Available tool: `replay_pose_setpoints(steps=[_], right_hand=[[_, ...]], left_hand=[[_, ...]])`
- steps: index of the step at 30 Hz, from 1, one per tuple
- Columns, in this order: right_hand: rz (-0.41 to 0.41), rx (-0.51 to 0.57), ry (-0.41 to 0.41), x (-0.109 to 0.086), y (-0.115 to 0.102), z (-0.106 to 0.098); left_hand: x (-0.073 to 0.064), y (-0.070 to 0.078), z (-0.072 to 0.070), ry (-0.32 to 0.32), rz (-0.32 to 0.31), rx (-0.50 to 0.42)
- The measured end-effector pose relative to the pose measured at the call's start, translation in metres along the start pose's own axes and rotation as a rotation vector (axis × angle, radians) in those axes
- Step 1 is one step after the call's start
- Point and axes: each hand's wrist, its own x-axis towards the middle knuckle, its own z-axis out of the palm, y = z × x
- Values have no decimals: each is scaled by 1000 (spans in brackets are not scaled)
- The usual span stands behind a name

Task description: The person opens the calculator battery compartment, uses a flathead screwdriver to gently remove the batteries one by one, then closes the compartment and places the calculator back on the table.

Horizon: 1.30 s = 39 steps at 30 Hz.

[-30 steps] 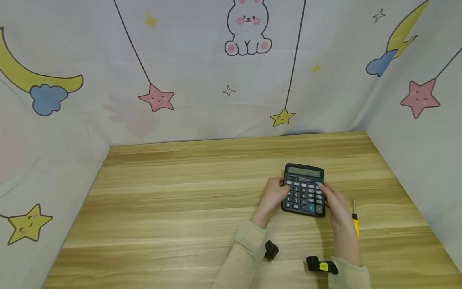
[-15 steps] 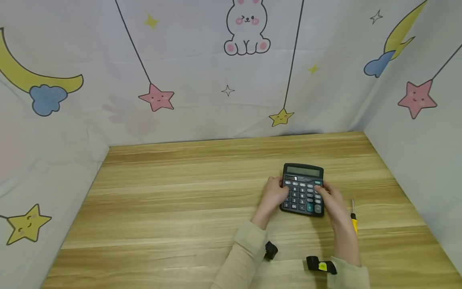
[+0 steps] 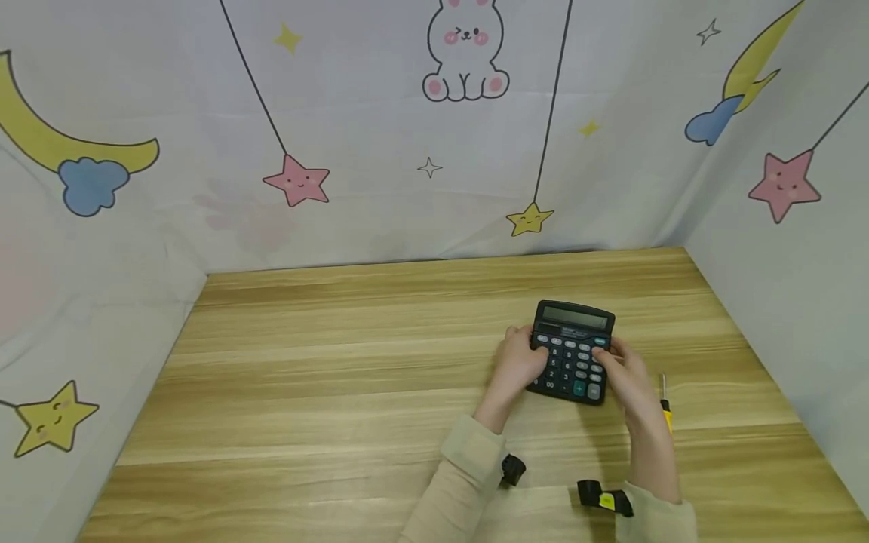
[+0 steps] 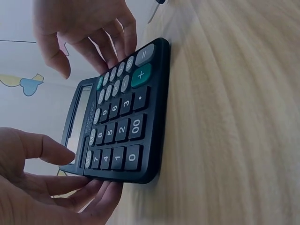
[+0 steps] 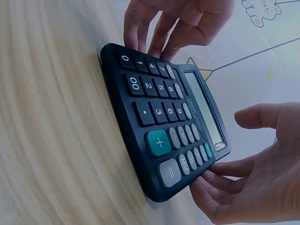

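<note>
A black desk calculator (image 3: 570,354) with grey keys and a green plus key is held between both hands. Its display end tilts up, and its lower edge is close over the wooden table. My left hand (image 3: 519,362) holds the left side, fingers (image 4: 101,199) under the edge and thumb above the face. At the opposite side, my right hand (image 3: 630,377) has its fingertips (image 5: 206,187) under the right edge. The right thumb (image 5: 253,116) stands apart from the calculator in the right wrist view. A few dark marks show at one end of the display (image 5: 219,145).
A screwdriver (image 3: 667,415) with a yellow and black handle lies on the table (image 3: 326,392) just right of my right hand, partly hidden by the wrist. Black wrist mounts (image 3: 604,498) sit at both cuffs. White cartoon-printed cloth (image 3: 380,136) hangs behind and beside the table.
The calculator's display end has risen and the calculator has turned slightly clockwise. Both hands have moved a little with it, and the right thumb has shifted inward over the keys. The screwdriver stays put.
</note>
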Motion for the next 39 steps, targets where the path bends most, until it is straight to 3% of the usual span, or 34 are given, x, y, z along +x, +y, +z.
replay_pose_setpoints(steps=[15, 28, 39], right_hand=[[-3, 35, 26, -6, -8, 1], [6, 81, 72, -10, -15, 3], [-18, 100, 89, -14, -22, 8]], left_hand=[[-2, 7, -3, 14, 25, 14], [-1, 7, -3, 46, 31, -115], [-3, 10, -8, 68, 83, -129]])
